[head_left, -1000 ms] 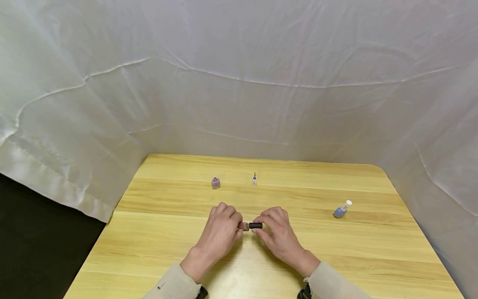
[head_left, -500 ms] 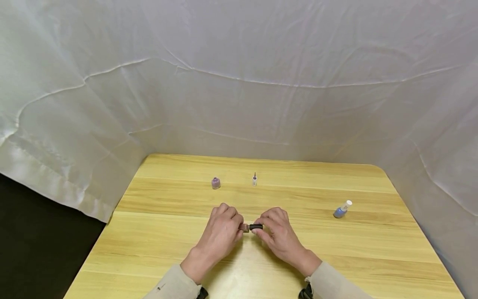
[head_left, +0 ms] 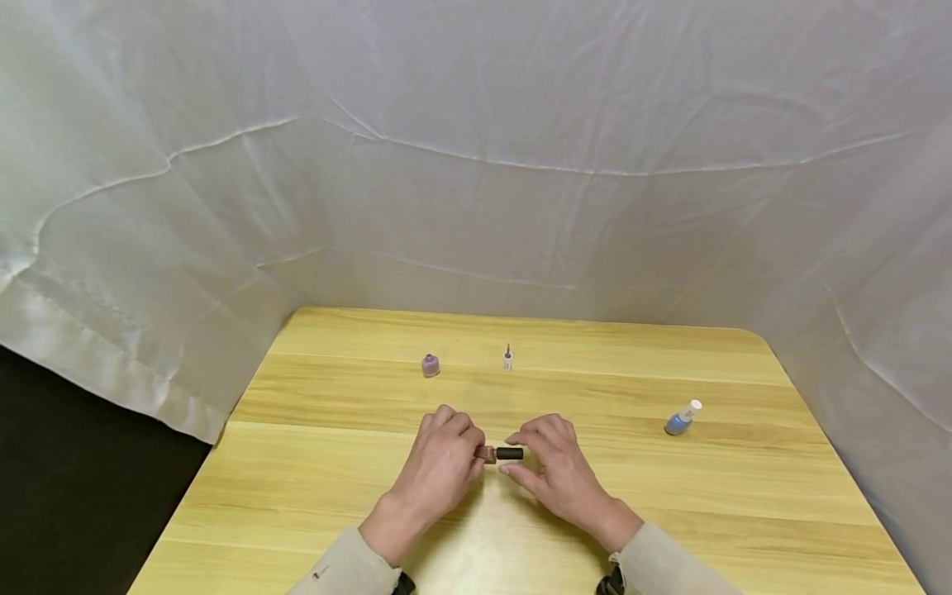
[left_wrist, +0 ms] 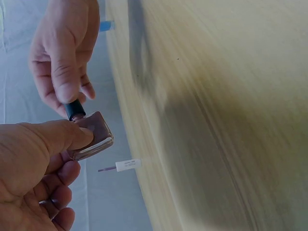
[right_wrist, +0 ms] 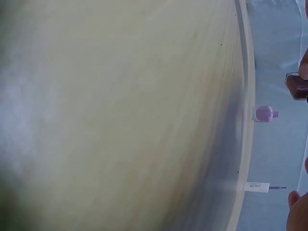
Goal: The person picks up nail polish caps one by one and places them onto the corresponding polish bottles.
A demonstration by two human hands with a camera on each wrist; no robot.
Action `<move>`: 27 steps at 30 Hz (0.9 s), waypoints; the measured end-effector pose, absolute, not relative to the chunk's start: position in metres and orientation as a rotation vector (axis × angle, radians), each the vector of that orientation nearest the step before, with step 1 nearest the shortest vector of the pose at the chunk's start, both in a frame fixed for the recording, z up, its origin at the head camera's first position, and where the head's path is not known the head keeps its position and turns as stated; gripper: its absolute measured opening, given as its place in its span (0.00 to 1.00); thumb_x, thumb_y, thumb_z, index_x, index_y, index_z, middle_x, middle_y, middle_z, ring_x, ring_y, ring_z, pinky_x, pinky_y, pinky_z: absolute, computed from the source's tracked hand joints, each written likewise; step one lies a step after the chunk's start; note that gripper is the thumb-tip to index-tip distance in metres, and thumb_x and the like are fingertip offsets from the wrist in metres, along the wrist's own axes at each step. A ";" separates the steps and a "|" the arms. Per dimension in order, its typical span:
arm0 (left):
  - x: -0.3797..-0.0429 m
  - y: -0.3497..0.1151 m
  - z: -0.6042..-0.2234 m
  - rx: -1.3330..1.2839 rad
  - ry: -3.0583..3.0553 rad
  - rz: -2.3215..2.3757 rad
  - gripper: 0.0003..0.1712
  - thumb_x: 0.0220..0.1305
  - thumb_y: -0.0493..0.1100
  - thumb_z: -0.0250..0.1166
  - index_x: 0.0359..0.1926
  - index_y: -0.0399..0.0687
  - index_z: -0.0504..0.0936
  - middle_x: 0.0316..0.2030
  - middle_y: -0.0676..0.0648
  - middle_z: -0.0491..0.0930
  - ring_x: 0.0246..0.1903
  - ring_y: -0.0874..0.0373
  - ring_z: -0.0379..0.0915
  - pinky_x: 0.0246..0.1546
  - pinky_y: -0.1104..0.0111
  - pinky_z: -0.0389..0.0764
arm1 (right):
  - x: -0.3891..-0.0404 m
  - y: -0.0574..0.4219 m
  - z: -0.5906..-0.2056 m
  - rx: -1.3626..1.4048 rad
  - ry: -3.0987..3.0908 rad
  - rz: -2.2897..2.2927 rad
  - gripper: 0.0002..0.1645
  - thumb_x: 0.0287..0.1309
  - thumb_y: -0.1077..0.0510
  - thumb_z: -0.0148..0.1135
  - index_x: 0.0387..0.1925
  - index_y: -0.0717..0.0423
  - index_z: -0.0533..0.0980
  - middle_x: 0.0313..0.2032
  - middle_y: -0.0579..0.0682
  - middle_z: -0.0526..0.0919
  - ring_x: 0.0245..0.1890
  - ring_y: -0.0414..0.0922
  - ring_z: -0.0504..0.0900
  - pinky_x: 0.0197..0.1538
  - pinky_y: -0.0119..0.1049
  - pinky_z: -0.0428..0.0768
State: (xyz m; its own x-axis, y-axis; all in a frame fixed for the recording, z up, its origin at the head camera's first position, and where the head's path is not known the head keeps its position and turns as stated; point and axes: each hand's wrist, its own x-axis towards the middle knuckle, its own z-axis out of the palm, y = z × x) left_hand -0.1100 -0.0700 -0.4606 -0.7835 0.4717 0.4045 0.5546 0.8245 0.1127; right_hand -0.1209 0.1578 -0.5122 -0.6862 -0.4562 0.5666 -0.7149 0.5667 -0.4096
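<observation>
Around a black cap (head_left: pixel 509 454) on a brownish-pink bottle (left_wrist: pixel 101 126), I am seeing: lilac bottle (head_left: pixel 430 367), half past ten; purple brush (right_wrist: pixel 276 187) in white cap (right_wrist: pixel 257 187), twelve; white-topped blue bottle (head_left: pixel 677 425), near three o'clock. The yellow table (head_left: pixel 245 512) is showing streaked grain.

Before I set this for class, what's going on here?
A person's left hand holds a brown rectangular glass polish bottle, its black cylindrical cap at the neck. The right hand has thumb and fingers spread around that cap. Farther back on the pale wooden table, a rounded purple glass bottle stands uncapped, with a white cylindrical brush cap standing to its right, brush up. A blue glass bottle, its white cap on, stands off to the right.
</observation>
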 end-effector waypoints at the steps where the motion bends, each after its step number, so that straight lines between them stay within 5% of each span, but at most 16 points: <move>1: -0.110 -0.070 -0.460 -0.767 -2.643 -0.328 0.08 0.63 0.47 0.77 0.30 0.54 0.87 0.34 0.57 0.83 0.40 0.58 0.71 0.44 0.65 0.72 | -0.121 0.158 -0.513 0.947 -2.392 0.900 0.18 0.59 0.50 0.77 0.48 0.52 0.84 0.46 0.43 0.80 0.51 0.44 0.74 0.60 0.46 0.66; 13: -0.109 -0.070 -0.457 -0.751 -2.660 -0.382 0.08 0.61 0.46 0.79 0.30 0.54 0.86 0.34 0.58 0.83 0.40 0.59 0.70 0.44 0.65 0.71 | -0.122 0.156 -0.510 0.967 -2.277 0.973 0.17 0.52 0.61 0.80 0.43 0.49 0.84 0.44 0.43 0.80 0.48 0.44 0.73 0.57 0.44 0.65; 27: -0.108 -0.067 -0.457 -0.758 -2.666 -0.378 0.08 0.63 0.47 0.78 0.31 0.55 0.87 0.35 0.58 0.84 0.41 0.60 0.71 0.44 0.66 0.71 | -0.125 0.159 -0.507 1.005 -2.326 0.914 0.06 0.65 0.53 0.72 0.40 0.48 0.84 0.39 0.40 0.79 0.45 0.42 0.73 0.58 0.46 0.66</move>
